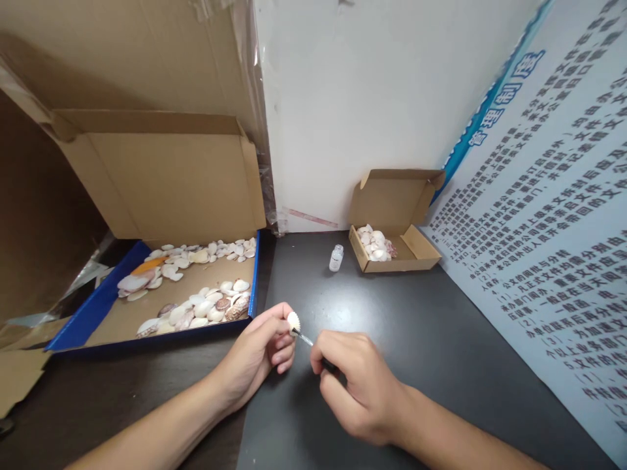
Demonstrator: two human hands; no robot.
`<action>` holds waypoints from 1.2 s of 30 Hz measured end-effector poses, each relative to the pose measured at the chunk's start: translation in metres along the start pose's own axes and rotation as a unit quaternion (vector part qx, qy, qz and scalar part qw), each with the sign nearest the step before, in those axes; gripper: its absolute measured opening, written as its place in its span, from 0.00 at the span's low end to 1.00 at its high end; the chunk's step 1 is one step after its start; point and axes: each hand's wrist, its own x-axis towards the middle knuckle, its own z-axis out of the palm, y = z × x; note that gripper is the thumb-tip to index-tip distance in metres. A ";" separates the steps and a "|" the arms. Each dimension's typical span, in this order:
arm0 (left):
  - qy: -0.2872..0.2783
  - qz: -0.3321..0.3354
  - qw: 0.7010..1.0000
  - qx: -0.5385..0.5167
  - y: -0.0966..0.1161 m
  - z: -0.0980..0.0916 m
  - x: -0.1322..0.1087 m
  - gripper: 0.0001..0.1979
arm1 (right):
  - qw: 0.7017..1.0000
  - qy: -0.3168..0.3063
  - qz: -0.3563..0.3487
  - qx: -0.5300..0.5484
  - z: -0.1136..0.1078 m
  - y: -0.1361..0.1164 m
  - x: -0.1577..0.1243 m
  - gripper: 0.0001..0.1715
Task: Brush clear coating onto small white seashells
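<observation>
My left hand (262,352) pinches a small white ribbed shell (293,321) between thumb and fingertips, just above the dark table (421,339). My right hand (350,378) is closed around a thin black-handled brush (309,341), and its pale tip touches the shell. A small clear glass bottle (336,257) stands open on the table beyond my hands.
A large blue-edged cardboard box (98,307) with several shells lies at the left, its lid propped up. A small cardboard box (411,261) holding shells sits at the back right by the white wall. A printed poster (548,215) leans along the right side.
</observation>
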 end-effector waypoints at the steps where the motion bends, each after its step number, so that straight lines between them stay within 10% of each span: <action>1: 0.000 0.001 1.000 0.000 0.000 0.000 0.000 0.07 | 1.000 -0.004 0.012 -0.008 0.000 0.000 0.000 0.08; 36: -0.015 0.010 0.999 0.039 0.001 0.001 -0.001 0.06 | 0.997 0.003 0.072 -0.040 0.000 0.000 0.000 0.08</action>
